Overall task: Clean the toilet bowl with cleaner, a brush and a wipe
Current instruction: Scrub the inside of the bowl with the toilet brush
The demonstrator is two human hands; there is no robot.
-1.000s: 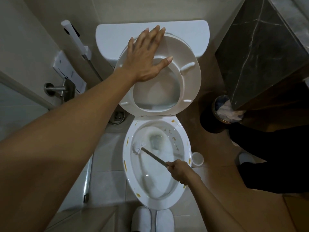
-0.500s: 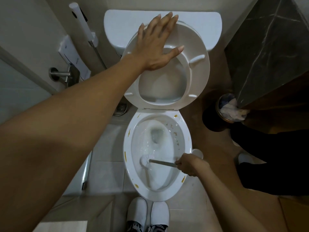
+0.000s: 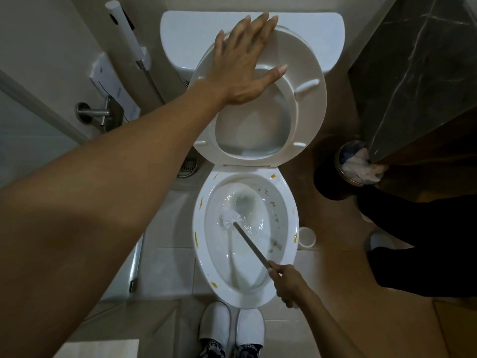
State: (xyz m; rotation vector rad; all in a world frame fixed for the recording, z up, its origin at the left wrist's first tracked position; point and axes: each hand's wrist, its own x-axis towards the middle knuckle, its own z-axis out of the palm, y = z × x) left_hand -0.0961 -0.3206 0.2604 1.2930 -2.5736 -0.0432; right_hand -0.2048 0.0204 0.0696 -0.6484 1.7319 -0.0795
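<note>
The white toilet bowl point(image 3: 201, 257) stands below me with yellow-brown smears on its rim and specks on the right inner wall. Its seat point(image 3: 307, 107) is raised against the tank point(image 3: 304, 34). My left hand point(image 3: 242, 65) lies flat on the upper left of the seat, fingers spread. My right hand point(image 3: 286, 282) grips the grey handle of the toilet brush point(image 3: 249, 241) at the bowl's near right rim. The white brush head sits on the left inner wall beside the water.
A white brush holder point(image 3: 307, 236) stands on the floor right of the bowl. A round bin point(image 3: 353, 164) with crumpled paper sits under a dark marble counter point(image 3: 413, 73). Another person's dark-clothed legs point(image 3: 423, 249) stand at the right. A spray hose point(image 3: 129, 40) hangs left. My white slippers point(image 3: 232, 329) touch the bowl's front.
The brush head swept from the bowl's near left part up to the left wall beside the water. My right hand shifted toward me along the right rim. My left hand stayed on the seat.
</note>
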